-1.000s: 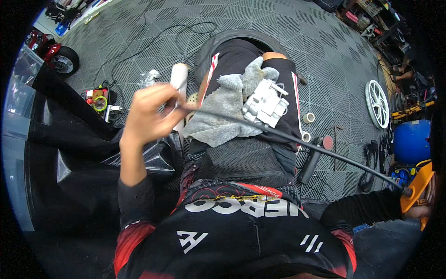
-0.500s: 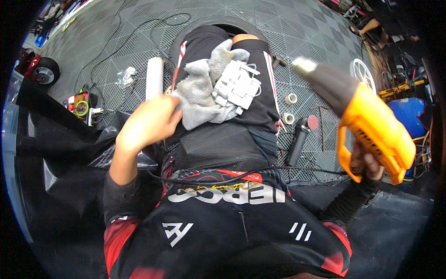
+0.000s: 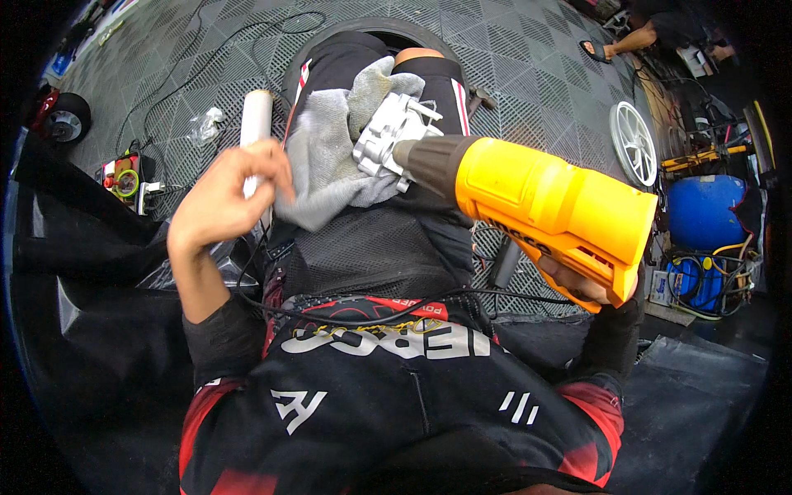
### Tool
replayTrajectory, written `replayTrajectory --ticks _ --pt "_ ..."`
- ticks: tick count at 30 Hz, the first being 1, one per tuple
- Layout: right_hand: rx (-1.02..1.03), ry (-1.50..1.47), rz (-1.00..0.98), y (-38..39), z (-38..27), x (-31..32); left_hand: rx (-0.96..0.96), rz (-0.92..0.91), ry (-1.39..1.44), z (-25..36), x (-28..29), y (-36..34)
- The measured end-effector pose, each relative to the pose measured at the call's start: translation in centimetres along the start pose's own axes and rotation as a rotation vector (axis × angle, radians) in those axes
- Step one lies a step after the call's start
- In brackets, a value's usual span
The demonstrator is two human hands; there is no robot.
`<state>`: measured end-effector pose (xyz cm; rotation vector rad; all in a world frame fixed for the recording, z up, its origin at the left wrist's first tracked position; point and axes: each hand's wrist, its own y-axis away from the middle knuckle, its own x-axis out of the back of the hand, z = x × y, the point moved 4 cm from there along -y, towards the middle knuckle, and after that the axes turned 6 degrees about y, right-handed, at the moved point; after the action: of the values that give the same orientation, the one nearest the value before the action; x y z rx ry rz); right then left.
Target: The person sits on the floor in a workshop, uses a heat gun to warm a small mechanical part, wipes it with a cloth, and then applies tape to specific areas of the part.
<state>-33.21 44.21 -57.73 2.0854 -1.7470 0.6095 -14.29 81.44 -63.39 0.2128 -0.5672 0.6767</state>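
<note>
Now right hand (image 3: 582,285) grips yellow plastic heat gun (image 3: 536,202); nozzle at metal casting (image 3: 388,136).

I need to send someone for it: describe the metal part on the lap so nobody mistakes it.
Start at the person's thigh, draped with a grey towel. On it lies the silvery cast-metal part, right before the yellow heat gun nozzle. It alone is bright, rigid, ribbed metal.

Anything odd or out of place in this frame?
The heat gun in the right hand points at a metal part resting on a grey cloth on the person's own lap, not on a bench.
</note>
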Motion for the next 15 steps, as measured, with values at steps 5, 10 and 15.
replayTrajectory --ticks 5,10,15 --pt "-0.008 0.036 0.020 -0.8 -1.9 0.0 0.173 -0.012 -0.080 1.4 -0.3 0.5" --pt "-0.022 0.036 0.071 -0.5 -2.5 1.1 -0.188 0.469 0.361 4.2 -0.7 -3.0" --pt "-0.074 0.015 0.140 1.4 -2.9 2.5 -0.265 0.214 1.279 2.1 -4.7 -8.8"
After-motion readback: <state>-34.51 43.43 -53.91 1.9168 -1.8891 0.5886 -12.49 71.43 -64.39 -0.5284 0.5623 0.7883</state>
